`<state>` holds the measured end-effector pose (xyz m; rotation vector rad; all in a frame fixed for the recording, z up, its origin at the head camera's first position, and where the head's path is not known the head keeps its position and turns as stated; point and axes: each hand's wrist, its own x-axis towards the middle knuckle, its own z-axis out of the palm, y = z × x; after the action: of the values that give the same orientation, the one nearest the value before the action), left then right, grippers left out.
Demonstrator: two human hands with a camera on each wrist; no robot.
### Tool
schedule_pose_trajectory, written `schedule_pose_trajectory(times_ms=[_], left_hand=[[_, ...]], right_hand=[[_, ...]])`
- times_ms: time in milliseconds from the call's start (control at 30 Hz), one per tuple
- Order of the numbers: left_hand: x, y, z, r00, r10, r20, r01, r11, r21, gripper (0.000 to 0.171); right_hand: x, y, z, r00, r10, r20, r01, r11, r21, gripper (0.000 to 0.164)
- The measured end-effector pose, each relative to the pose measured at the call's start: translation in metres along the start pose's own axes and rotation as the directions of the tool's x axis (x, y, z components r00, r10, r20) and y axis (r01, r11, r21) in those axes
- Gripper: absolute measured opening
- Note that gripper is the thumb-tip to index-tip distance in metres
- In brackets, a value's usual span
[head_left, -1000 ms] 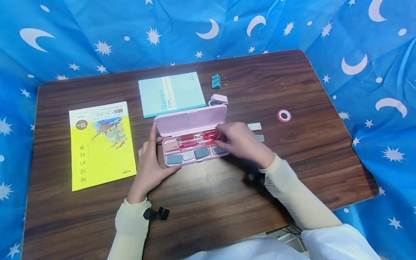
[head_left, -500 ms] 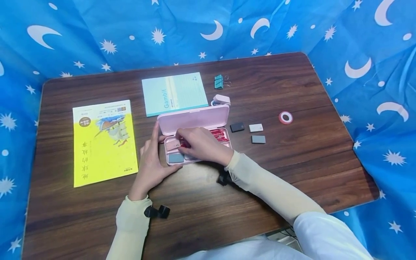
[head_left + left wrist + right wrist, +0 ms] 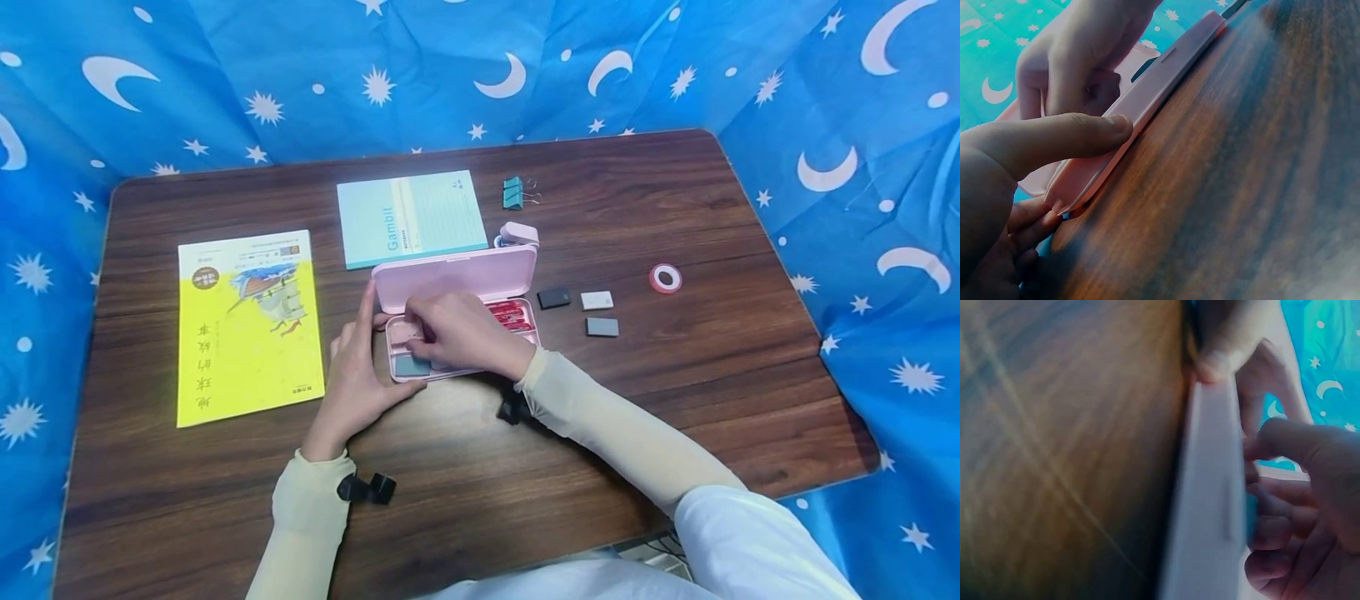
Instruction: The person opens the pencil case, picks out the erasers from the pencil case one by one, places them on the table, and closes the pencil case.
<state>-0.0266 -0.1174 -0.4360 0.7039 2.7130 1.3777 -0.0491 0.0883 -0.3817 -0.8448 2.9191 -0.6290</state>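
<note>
In the head view a pink pencil case (image 3: 480,283) lies on the table with its lid raised. My left hand (image 3: 356,387) grips its left end; the left wrist view shows the thumb (image 3: 1100,132) on the near wall and fingers behind the corner. Red pens (image 3: 512,315) lie in the back part of the tray. My right hand (image 3: 468,333) reaches into the case with bent fingers at the pens' left ends, beside a pale pink block (image 3: 401,331). I cannot tell whether its fingertips hold anything. A grey eraser (image 3: 412,366) shows at the front left.
To the case's right lie a black block (image 3: 553,297), a white one (image 3: 597,300) and a grey one (image 3: 602,327). A tape roll (image 3: 655,279) is farther right. Behind are a notebook (image 3: 412,221), a binder clip (image 3: 513,193) and a lilac object (image 3: 519,233). A yellow book (image 3: 247,342) is left.
My right hand has moved left, from the pens' right ends to their left ends, uncovering the blocks on the table. My left hand keeps its grip on the pencil case.
</note>
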Motion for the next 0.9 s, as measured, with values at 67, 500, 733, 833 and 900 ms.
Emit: schedule_pose_trajectory(times_ms=[67, 500, 733, 833, 900], left_hand=[[0.0, 0.0, 0.0, 1.0, 0.003, 0.001, -0.003, 1.0, -0.001, 0.145], [0.0, 0.002, 0.0, 1.0, -0.017, 0.005, 0.017, 1.0, -0.013, 0.144], [0.001, 0.002, 0.001, 1.0, -0.012, 0.009, 0.012, 1.0, -0.018, 0.145], [0.001, 0.001, 0.002, 1.0, -0.002, 0.007, 0.002, 1.0, -0.012, 0.144], [0.002, 0.0, 0.002, 1.0, 0.003, 0.001, -0.003, 1.0, -0.011, 0.145]], right_hand=[[-0.005, 0.002, -0.006, 1.0, 0.008, -0.029, -0.007, 1.0, 0.025, 0.022], [-0.087, 0.053, -0.073, 0.981, 0.159, -0.108, -0.164, 0.986, -0.036, 0.022], [-0.123, 0.091, -0.081, 0.946, 0.323, 0.008, -0.322, 0.943, -0.086, 0.018], [-0.128, 0.097, -0.079, 0.94, 0.336, 0.058, -0.329, 0.939, -0.096, 0.02], [-0.128, 0.099, -0.078, 0.945, 0.32, 0.067, -0.313, 0.945, -0.1, 0.02]])
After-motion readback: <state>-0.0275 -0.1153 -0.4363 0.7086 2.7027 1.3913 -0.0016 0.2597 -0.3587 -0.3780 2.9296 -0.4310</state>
